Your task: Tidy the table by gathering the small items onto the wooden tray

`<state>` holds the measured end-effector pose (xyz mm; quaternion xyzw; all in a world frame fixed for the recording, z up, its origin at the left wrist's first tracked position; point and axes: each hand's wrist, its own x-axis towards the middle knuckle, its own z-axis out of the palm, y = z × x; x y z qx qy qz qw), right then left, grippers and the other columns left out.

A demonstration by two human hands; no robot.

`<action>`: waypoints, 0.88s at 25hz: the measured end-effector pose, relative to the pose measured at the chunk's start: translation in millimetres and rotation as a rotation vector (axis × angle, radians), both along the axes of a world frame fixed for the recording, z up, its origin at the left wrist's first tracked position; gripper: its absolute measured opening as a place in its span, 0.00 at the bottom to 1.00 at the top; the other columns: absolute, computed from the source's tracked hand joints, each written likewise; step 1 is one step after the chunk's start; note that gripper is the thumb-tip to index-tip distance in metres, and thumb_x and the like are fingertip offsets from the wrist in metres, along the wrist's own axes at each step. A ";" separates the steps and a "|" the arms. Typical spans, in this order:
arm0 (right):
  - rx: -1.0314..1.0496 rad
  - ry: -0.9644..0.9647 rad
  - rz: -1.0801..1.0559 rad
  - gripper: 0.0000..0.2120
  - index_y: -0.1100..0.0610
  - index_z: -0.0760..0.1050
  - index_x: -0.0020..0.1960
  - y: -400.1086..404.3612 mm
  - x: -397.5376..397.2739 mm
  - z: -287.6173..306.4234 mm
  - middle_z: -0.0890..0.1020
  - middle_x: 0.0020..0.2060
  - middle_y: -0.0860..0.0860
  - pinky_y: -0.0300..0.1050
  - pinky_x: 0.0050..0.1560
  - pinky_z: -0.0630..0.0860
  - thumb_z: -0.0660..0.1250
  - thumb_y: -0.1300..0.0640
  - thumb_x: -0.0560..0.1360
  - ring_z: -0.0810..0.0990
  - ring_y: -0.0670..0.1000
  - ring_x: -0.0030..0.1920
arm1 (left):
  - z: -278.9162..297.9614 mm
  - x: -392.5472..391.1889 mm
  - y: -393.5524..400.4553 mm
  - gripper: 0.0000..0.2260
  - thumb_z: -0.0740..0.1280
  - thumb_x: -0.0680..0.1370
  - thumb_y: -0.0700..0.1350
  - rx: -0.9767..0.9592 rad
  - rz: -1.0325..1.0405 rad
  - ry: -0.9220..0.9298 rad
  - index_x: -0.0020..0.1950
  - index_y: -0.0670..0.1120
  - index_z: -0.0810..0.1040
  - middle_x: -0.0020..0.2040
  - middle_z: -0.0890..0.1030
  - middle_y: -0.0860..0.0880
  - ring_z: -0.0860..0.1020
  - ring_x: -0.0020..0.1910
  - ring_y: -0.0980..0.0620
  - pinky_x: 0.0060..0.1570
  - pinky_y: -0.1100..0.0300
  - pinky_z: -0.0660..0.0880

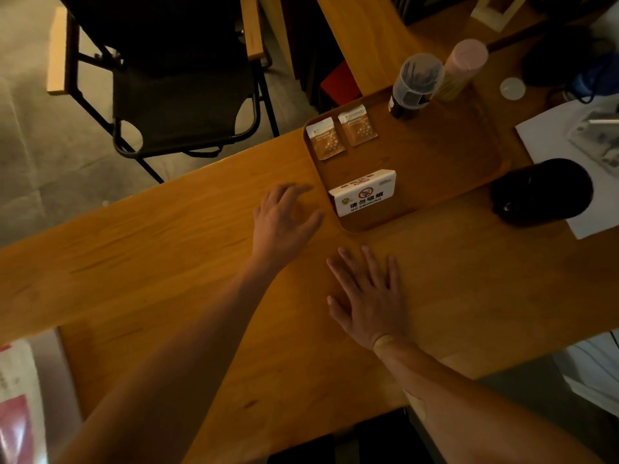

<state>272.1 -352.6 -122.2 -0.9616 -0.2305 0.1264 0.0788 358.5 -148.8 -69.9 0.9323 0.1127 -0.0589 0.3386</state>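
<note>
The wooden tray (pixel 445 155) lies on the table, right of centre. On it are two brown-and-white sachets (pixel 325 138) (pixel 357 124) at its far left corner, a white no-smoking sign (pixel 363 193) at its near left corner, and a clear lidded jar (pixel 415 83) of dark sticks at its far edge. A pink-lidded jar (pixel 464 69) stands just behind the tray's far rim. My left hand (pixel 281 222) hovers open just left of the tray, fingers spread. Flat on the table in front of the tray rests my right hand (pixel 368 296), holding nothing.
A black round object (pixel 541 192) sits right of the tray on white paper (pixel 569 135). A small white disc (pixel 512 88) lies further back. A black folding chair (pixel 174 78) stands beyond the table's far edge. The table's near edge runs below my forearms.
</note>
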 end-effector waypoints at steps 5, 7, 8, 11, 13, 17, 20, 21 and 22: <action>0.004 0.073 -0.034 0.33 0.40 0.47 0.79 5.1 -0.3 8.0 0.50 0.80 0.43 0.67 0.75 0.45 0.52 0.36 0.77 0.46 0.55 0.80 | -7.9 -70.7 28.5 0.19 0.66 0.78 0.52 0.088 0.014 0.050 0.69 0.51 0.73 0.71 0.70 0.48 0.66 0.70 0.46 0.66 0.43 0.67; 0.002 0.113 -0.064 0.33 0.40 0.47 0.79 9.9 -1.1 14.4 0.48 0.80 0.42 0.67 0.75 0.43 0.53 0.37 0.77 0.44 0.54 0.80 | -7.8 -98.2 37.0 0.20 0.65 0.78 0.52 0.130 0.004 0.094 0.70 0.52 0.72 0.75 0.65 0.48 0.62 0.73 0.44 0.67 0.44 0.65; -0.012 0.137 -0.078 0.33 0.40 0.46 0.79 12.5 -1.4 18.4 0.47 0.79 0.42 0.66 0.76 0.43 0.53 0.38 0.77 0.43 0.54 0.80 | -7.0 -111.0 40.6 0.21 0.65 0.79 0.52 0.157 -0.006 0.132 0.72 0.54 0.70 0.77 0.62 0.49 0.60 0.75 0.44 0.68 0.43 0.63; -0.082 0.233 -0.102 0.33 0.40 0.42 0.79 20.5 1.3 32.6 0.42 0.79 0.41 0.67 0.76 0.44 0.54 0.40 0.79 0.38 0.54 0.79 | -2.5 -143.8 48.2 0.26 0.63 0.79 0.53 0.222 -0.079 0.268 0.76 0.56 0.61 0.80 0.54 0.50 0.52 0.78 0.44 0.70 0.41 0.59; -0.115 0.325 -0.113 0.33 0.41 0.41 0.79 25.6 5.2 42.6 0.40 0.79 0.43 0.65 0.77 0.45 0.55 0.42 0.80 0.37 0.55 0.79 | 1.2 -159.2 49.5 0.27 0.61 0.80 0.56 0.241 -0.135 0.370 0.78 0.58 0.56 0.80 0.48 0.52 0.47 0.78 0.45 0.72 0.41 0.57; -0.177 0.491 -0.073 0.32 0.43 0.46 0.79 38.0 13.1 70.5 0.41 0.80 0.48 0.61 0.77 0.50 0.58 0.45 0.81 0.40 0.57 0.79 | 18.7 -179.7 53.1 0.26 0.58 0.81 0.56 0.204 -0.171 0.515 0.78 0.59 0.54 0.80 0.44 0.55 0.45 0.78 0.46 0.72 0.41 0.56; -0.191 0.599 -0.043 0.27 0.45 0.55 0.78 42.7 10.1 92.9 0.47 0.80 0.48 0.57 0.75 0.60 0.58 0.47 0.81 0.51 0.57 0.79 | 35.5 -197.2 55.7 0.28 0.59 0.81 0.56 0.177 -0.188 0.619 0.79 0.57 0.51 0.80 0.43 0.54 0.47 0.78 0.45 0.72 0.40 0.57; -0.195 0.624 -0.027 0.26 0.45 0.57 0.78 43.1 8.8 99.1 0.50 0.80 0.48 0.55 0.74 0.62 0.58 0.48 0.81 0.55 0.56 0.79 | 39.3 -203.0 55.1 0.29 0.59 0.81 0.56 0.173 -0.197 0.646 0.79 0.57 0.51 0.80 0.43 0.53 0.48 0.78 0.44 0.72 0.40 0.58; -0.216 0.657 -0.005 0.25 0.46 0.58 0.77 43.5 6.1 106.5 0.54 0.80 0.49 0.54 0.73 0.64 0.58 0.48 0.82 0.58 0.56 0.77 | 44.0 -208.3 54.1 0.29 0.59 0.81 0.56 0.169 -0.204 0.679 0.79 0.57 0.51 0.80 0.44 0.53 0.49 0.78 0.43 0.72 0.40 0.58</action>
